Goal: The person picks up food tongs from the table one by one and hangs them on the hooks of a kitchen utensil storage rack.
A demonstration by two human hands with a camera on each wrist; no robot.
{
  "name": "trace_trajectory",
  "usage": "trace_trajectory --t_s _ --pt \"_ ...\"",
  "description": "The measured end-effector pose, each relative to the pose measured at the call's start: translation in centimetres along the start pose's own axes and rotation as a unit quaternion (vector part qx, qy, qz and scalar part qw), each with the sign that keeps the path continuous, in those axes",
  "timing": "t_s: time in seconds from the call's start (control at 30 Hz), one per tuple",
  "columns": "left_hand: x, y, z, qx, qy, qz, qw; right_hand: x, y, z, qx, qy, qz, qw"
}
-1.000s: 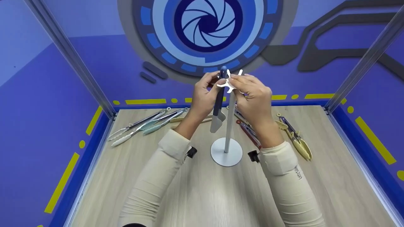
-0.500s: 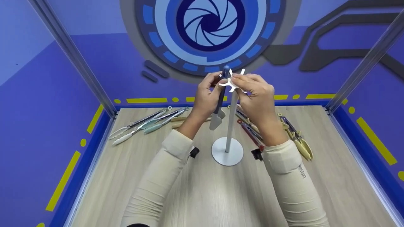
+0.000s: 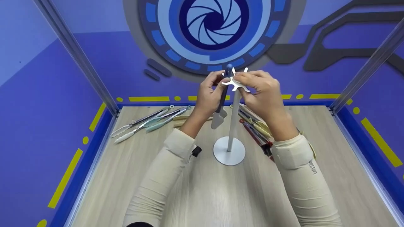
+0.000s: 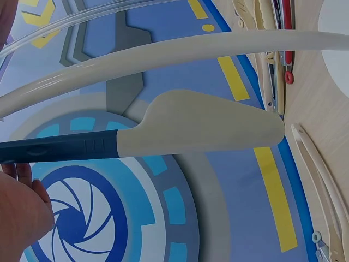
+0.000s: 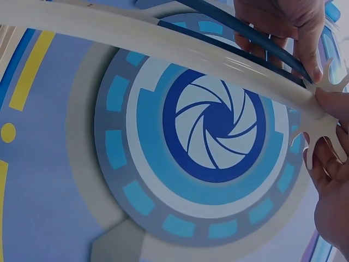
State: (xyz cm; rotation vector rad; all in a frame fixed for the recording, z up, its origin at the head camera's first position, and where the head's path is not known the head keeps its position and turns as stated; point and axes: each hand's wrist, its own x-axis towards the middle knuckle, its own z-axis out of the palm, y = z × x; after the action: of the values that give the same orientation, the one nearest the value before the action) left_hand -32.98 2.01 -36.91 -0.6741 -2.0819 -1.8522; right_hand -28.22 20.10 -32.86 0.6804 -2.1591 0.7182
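Observation:
A pair of tongs [image 3: 222, 99] with dark blue arms and grey spatula-shaped ends hangs from my left hand [image 3: 206, 94], heads down. My left thumb and fingers pinch it near its upper end, right beside the white hook rack [image 3: 234, 84] at the stand's top. In the right wrist view, both blue arms [image 5: 245, 33] run up to the hooks; whether the tongs' loop sits on a hook is hard to tell. With fingers curled about the rack's right side, my right hand [image 3: 265, 91] grips it. Below, the pole [image 3: 233, 123] rises from a round white base [image 3: 229, 157].
White-tipped tongs [image 3: 125, 137] and teal tongs [image 3: 157, 125] lie at the back left. Beige tongs [image 4: 311, 158] lie behind my left wrist. Red tongs [image 3: 251, 132] and yellow tongs [image 3: 262, 128] rest at the back right, partly behind my right arm. Blue walls enclose the table.
The head view has shifted slightly, so the scene sits a bit further right. My right forearm has swung a little outward. Both hands keep their holds at the rack.

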Motion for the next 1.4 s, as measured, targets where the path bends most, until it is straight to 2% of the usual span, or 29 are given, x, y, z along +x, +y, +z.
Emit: trace_trajectory --t_s 0.13,0.37,0.5,0.67,0.83,1.07,1.23,1.4 --pt "0.2 -0.1 -0.2 -0.011 -0.002 0.000 0.9999 0.2 0.1 0.0 0.006 0.001 -0.009 1.000" --pt "0.5 -0.7 -0.6 -0.046 -0.033 -0.010 0.9983 0.2 0.5 0.2 0.012 0.012 -0.003 1.000" --pt "0.0 -1.0 -0.8 -0.075 -0.040 -0.025 0.9961 0.0 0.5 0.3 0.012 0.015 0.004 1.000" --pt "-1.5 -1.9 -1.3 -0.096 -0.034 -0.050 0.9936 0.0 0.5 0.5 0.013 0.013 0.007 1.000" --pt "-2.9 -3.5 -2.1 -0.077 -0.024 -0.064 0.9947 0.1 0.5 0.5 0.015 0.009 0.012 1.000" --pt "-5.6 -6.0 -3.4 -0.043 -0.013 -0.091 0.9948 0.0 0.5 0.6 0.020 0.019 -0.002 1.000" --pt "-7.7 -7.8 -4.2 -0.005 -0.021 -0.121 0.9924 0.2 0.1 0.8 0.019 0.025 0.001 0.999" --pt "-9.4 -9.3 -5.0 0.009 -0.017 -0.145 0.9893 0.2 -0.6 1.1 0.023 0.036 0.010 0.999"
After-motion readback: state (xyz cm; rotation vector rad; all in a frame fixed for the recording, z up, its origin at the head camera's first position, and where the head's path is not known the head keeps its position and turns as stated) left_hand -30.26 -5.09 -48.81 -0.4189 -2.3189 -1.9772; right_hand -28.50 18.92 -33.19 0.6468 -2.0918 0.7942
